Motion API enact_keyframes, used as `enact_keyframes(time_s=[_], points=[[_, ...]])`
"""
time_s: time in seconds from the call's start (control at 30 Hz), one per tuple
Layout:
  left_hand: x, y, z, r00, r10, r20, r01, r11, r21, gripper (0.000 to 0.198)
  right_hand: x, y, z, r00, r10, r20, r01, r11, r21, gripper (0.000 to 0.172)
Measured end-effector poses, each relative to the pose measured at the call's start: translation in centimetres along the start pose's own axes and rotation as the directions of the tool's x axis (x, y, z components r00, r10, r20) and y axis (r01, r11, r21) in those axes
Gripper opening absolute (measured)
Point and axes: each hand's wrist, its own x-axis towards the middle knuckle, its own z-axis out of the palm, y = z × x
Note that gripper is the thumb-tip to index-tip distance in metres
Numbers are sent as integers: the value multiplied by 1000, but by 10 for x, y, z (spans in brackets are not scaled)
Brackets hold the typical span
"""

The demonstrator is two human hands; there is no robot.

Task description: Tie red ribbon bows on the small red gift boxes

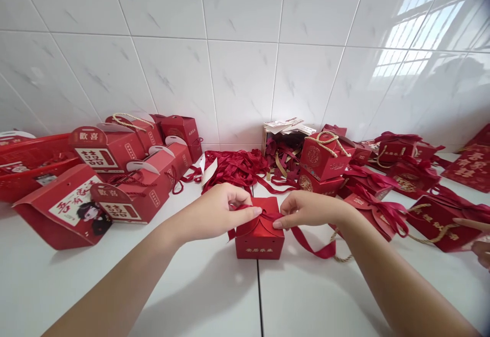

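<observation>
A small red gift box (259, 235) with gold lettering stands on the white tiled floor (214, 286) in front of me. A dark red ribbon (310, 245) runs over its top and trails off to the right. My left hand (218, 209) pinches the ribbon at the box's top left. My right hand (306, 208) pinches the ribbon at the top right. Both hands' fingers are closed on the ribbon, right above the box lid.
Larger red boxes (115, 173) with handles lie piled at the left beside a red basket (26, 166). A heap of loose red ribbons (237, 166) lies by the wall. Ribbon-tied boxes (383, 194) fill the right. Another person's fingers (480, 245) show at the right edge.
</observation>
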Motion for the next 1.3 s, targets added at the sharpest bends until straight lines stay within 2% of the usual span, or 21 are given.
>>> enact_keyframes(time_s=[0.1, 0.23, 0.4, 0.47, 0.6, 0.7, 0.8, 0.9, 0.97, 1.03, 1.1, 1.17, 1.23, 1.3], points=[[2, -1, 2, 998, -9, -67, 7, 999, -33, 31, 3, 0, -2, 998, -42, -43, 49, 984, 170, 52], [6, -4, 4, 986, -21, -168, 16, 999, -31, 37, 0, -7, -1, 987, -128, -99, 156, 913, 377, 45], [6, -8, 1, 974, -1, -227, 14, 998, 55, 44, -2, -9, 0, 976, -112, -187, 188, 866, 463, 41], [5, -13, -5, 973, -31, -228, 69, 984, 163, 42, -2, -3, -2, 985, -88, -151, 146, 888, 435, 41], [8, -29, -14, 984, -147, -105, 175, 922, 347, 42, 0, 10, -8, 994, -68, -91, 90, 963, 254, 43], [12, -40, -17, 979, -197, -60, 205, 907, 368, 44, 1, 16, -10, 989, -25, -147, 45, 990, 135, 42], [15, -49, -22, 968, -239, -77, 251, 912, 324, 38, -5, 16, -14, 961, 19, -276, 23, 989, 148, 37], [15, -55, -30, 954, -274, -120, 299, 894, 334, 23, -17, 14, -20, 954, -33, -296, 76, 988, 134, 35], [15, -56, -34, 951, -306, -47, 303, 887, 349, 14, -23, 12, -21, 960, -74, -269, 84, 996, 26, 33], [14, -52, -35, 947, -295, 127, 248, 923, 296, 14, -23, 7, -16, 946, -77, -315, 36, 990, -134, 26], [13, -46, -33, 932, -203, 301, 162, 975, 155, 21, -17, 1, -7, 889, -71, -453, -50, 967, -250, 21], [13, -38, -29, 934, -91, 344, 104, 994, -19, 27, -8, -5, 2, 767, -108, -633, -84, 960, -265, 23], [11, -29, -23, 965, -47, 258, 90, 983, -158, 32, 1, -12, 11, 578, -200, -792, -5, 969, -248, 23], [9, -20, -17, 988, -71, 140, 105, 961, -256, 35, 5, -18, 16, 374, -298, -878, 127, 955, -269, 22]])
